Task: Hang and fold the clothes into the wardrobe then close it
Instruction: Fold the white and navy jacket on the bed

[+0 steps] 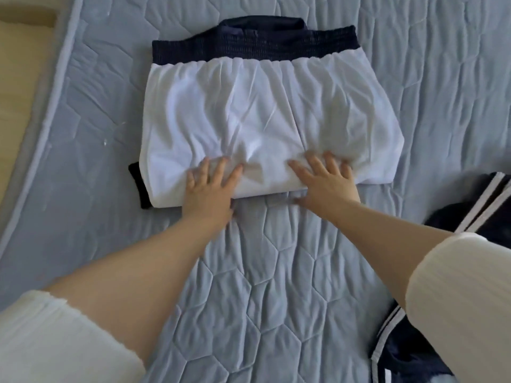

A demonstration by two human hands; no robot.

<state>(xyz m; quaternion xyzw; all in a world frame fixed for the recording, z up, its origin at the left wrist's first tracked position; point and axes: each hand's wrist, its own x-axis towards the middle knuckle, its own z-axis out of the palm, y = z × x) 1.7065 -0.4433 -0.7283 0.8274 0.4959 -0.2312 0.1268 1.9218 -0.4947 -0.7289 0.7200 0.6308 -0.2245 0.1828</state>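
The folded white garment point(260, 117) with its navy waistband lies creased on the quilted bed point(276, 286). My left hand point(210, 186) and right hand point(326, 181) press flat on its near edge, fingers spread.

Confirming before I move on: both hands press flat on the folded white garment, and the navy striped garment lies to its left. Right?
Not quite. The left hand and right hand do press flat on the folded white garment, but the navy striped garment lies to its right, not its left, as the head view shows.
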